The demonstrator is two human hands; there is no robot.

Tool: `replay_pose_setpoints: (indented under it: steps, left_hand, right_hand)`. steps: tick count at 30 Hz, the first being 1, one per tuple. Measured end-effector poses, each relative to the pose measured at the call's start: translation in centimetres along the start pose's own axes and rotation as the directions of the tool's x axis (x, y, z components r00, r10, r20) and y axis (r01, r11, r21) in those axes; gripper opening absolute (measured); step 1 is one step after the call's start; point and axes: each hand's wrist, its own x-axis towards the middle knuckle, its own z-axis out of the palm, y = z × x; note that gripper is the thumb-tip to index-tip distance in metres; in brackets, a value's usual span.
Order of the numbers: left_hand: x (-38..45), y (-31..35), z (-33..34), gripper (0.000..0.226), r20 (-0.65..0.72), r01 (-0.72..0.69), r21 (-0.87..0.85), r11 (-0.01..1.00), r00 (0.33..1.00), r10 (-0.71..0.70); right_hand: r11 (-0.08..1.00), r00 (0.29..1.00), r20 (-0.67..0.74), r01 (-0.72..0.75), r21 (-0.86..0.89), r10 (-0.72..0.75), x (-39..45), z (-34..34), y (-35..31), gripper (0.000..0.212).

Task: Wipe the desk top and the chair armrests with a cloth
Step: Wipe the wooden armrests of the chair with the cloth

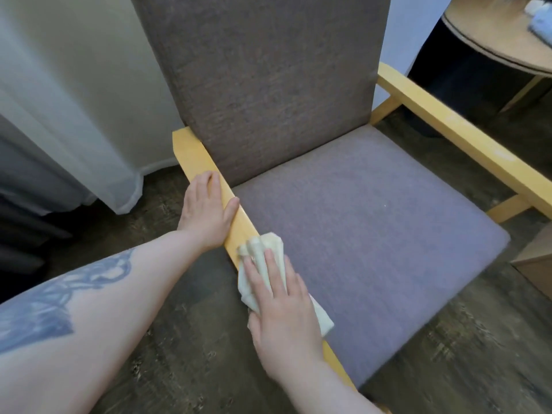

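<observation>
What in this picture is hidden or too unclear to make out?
Head view, near armrest: cloth, right hand and left hand cover parts of it.
Head view, round table: cut off at the top right corner; pale objects on it blurred.
Head view, far armrest: front end runs off the right edge.

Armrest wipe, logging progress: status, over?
Left hand rests on armrest, ahead of cloth. Right hand presses cloth onto armrest. Nothing else in the way.

Dark wood-grain floor (185, 339), pale curtain (74, 100) at left.
</observation>
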Motion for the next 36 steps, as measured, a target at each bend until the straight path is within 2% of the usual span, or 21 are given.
replay_pose_setpoints:
  steps: [3,6,12,13,15,17,18,19,21,23,26,30,32,35,36]
  left_hand:
    - [0.7,-0.5,0.1,0.063,0.08,0.02,-0.041,0.999,0.997,-0.016]
    - [1.1,-0.9,-0.2,0.061,0.154,0.029,-0.036,0.999,0.988,-0.023]
    - [1.0,-0.4,-0.9,0.062,0.199,0.054,0.008,0.998,0.979,-0.055]
    - [1.0,-0.5,-1.1,0.062,0.208,0.057,0.004,0.998,0.977,-0.056]
    - [1.0,-0.6,-1.1,0.062,0.222,0.067,-0.004,0.998,0.973,-0.064]
    - [1.1,-0.6,-1.2,0.061,0.241,0.083,-0.015,0.996,0.968,-0.077]
    - [1.1,-0.6,-1.2,0.061,0.254,0.095,-0.035,0.995,0.964,-0.083]
    - [1.2,-0.6,-1.3,0.059,0.263,0.111,-0.071,0.991,0.961,-0.088]
    - [1.4,-0.9,-1.5,0.055,0.269,0.142,-0.157,0.977,0.958,-0.096]
    - [1.5,-1.3,-1.6,0.053,0.268,0.135,-0.19,0.972,0.96,-0.081]
    - [1.7,-1.8,-1.6,0.051,0.268,0.108,-0.181,0.978,0.962,-0.056]
    - [1.7,-1.6,-1.2,0.051,0.258,0.092,-0.118,0.989,0.964,-0.059]
    - [1.5,-1.4,-1.0,0.052,0.247,0.092,-0.113,0.989,0.967,-0.062]
    - [1.4,-1.4,-1.1,0.055,0.25,0.082,-0.064,0.995,0.966,-0.063]
    - [1.3,-1.4,-1.1,0.057,0.248,0.074,-0.04,0.996,0.967,-0.061]
  right_hand:
    - [0.996,0.997,-0.016,0.07,0.058,-0.07,5.9,0.1,-0.4,0.08]
    - [0.995,0.998,-0.006,0.065,0.078,-0.065,6.9,-0.1,-0.5,0.078]
    - [0.996,0.996,-0.026,0.08,-0.04,-0.081,-4.5,-0.2,2.2,0.078]
    - [0.995,0.995,-0.047,0.081,-0.063,-0.084,-6.8,-0.2,3.1,0.071]
    - [0.986,0.981,-0.186,0.02,-0.168,-0.052,-8.7,0.3,2.9,0.044]
    - [0.999,0.977,-0.212,-0.03,-0.043,0.021,-8.9,0.6,2.5,0.029]
    - [0.998,0.971,-0.232,-0.057,0.011,0.058,-8.4,0.4,2.3,0.031]
    - [0.998,0.975,-0.217,-0.053,-0.032,0.044,-8.1,0.3,2.2,0.036]
    - [0.99,0.984,-0.16,0.054,-0.127,-0.074,-6.2,0.2,2.2,0.07]
    - [0.995,0.995,-0.056,0.075,-0.069,-0.079,-3.4,0.2,2.4,0.089]
    - [0.987,0.989,-0.093,0.102,-0.121,-0.114,4.0,0.4,-0.3,0.087]
    - [0.997,0.997,-0.039,0.07,-0.045,-0.071,9.9,0.2,-2.1,0.077]
    - [0.997,0.996,-0.053,0.076,0.008,-0.075,8.0,0.0,-1.7,0.077]
    - [0.995,0.995,-0.037,0.096,-0.037,-0.097,0.7,0.0,0.9,0.085]
    - [0.996,0.994,-0.056,0.089,-0.031,-0.091,-2.0,0.2,1.8,0.08]
